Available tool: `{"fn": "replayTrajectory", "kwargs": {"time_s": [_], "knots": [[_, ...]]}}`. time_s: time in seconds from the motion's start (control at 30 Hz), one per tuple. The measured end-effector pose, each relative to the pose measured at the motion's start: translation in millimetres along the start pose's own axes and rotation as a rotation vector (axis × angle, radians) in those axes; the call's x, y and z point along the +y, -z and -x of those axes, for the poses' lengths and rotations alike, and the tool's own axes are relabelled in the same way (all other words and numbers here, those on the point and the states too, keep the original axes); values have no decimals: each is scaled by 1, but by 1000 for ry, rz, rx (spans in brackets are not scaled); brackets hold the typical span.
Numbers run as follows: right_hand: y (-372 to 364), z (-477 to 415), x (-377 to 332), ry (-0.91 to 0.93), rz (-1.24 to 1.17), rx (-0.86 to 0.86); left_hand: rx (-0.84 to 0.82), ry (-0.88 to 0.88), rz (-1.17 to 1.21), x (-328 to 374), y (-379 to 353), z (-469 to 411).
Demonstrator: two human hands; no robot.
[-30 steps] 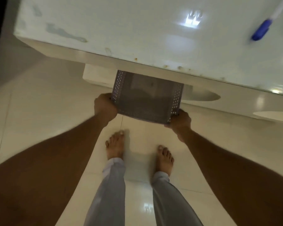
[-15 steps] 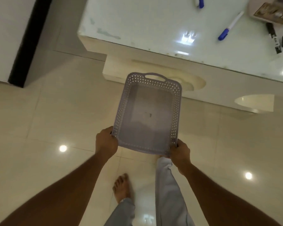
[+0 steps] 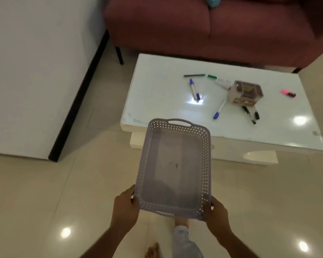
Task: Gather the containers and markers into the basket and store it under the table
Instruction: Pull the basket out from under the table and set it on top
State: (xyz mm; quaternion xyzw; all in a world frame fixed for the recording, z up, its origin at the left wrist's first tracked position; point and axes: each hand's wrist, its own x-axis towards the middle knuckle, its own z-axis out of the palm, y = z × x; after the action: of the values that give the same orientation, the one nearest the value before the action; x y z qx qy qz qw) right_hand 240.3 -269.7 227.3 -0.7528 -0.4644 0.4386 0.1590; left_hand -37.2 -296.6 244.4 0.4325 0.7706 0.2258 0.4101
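Note:
I hold an empty grey perforated basket (image 3: 173, 168) in the air in front of the low white table (image 3: 157, 101). My left hand (image 3: 126, 211) grips its near left corner and my right hand (image 3: 215, 216) grips its near right corner. On the table lie several markers: a blue-capped one (image 3: 193, 90), another blue one (image 3: 219, 109), a green one (image 3: 212, 76), a dark pen (image 3: 194, 75), black ones (image 3: 250, 113) and a pink highlighter (image 3: 288, 93). A small brown container (image 3: 245, 93) stands among them.
A dark red sofa (image 3: 213, 27) stands behind the table. A white wall with a black skirting (image 3: 78, 101) runs along the left. The floor is glossy beige tile (image 3: 45, 192). My feet and legs (image 3: 183, 243) show below the basket.
The basket has come out from under the table and been lifted. I have stepped back and looked up, so the whole tabletop and the sofa now show.

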Motion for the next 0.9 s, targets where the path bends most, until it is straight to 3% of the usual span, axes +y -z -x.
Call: {"fn": "replayTrajectory", "kwargs": {"time_s": [0.2, 0.5, 0.7, 0.9], "knots": [[15, -91, -111, 90, -51, -3, 80, -81, -45, 84, 52, -107], [-6, -286, -237, 29, -126, -66, 156, -40, -92, 146, 65, -323], [-26, -365, -261, -58, -81, -120, 127, 21, -110, 142, 48, -410], [-39, -377, -271, -88, 23, -69, 77, -20, -84, 143, 51, -438]]}}
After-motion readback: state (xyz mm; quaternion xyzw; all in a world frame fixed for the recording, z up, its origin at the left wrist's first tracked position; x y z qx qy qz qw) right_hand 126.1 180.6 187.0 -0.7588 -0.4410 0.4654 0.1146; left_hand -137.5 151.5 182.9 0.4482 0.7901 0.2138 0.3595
